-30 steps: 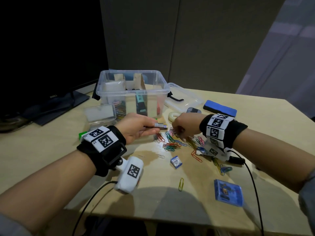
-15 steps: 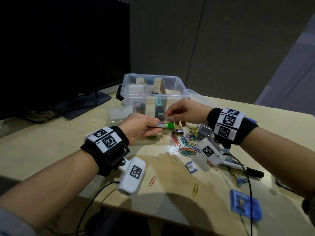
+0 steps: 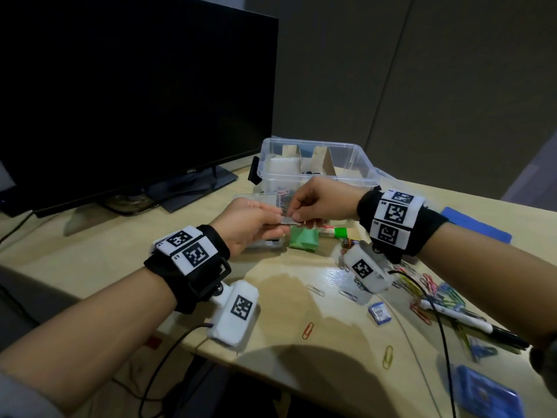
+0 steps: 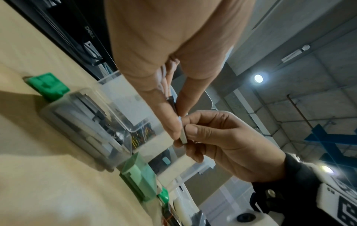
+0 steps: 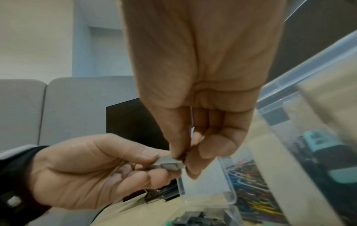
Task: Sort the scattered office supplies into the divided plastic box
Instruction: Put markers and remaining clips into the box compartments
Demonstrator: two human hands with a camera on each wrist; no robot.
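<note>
A pale wood bench fills the near part of the room, its top smooth and lightly glossy. On its far left stands a large black monitor, screen dark, on a flat dark stand with cables trailing beneath. Behind it rise grey partition panels, plain and matte, meeting at a vertical seam. The right wrist view shows a grey sofa back against a pale wall. Overhead, in the left wrist view, a grey paneled ceiling carries round lamps, lit and bright.
</note>
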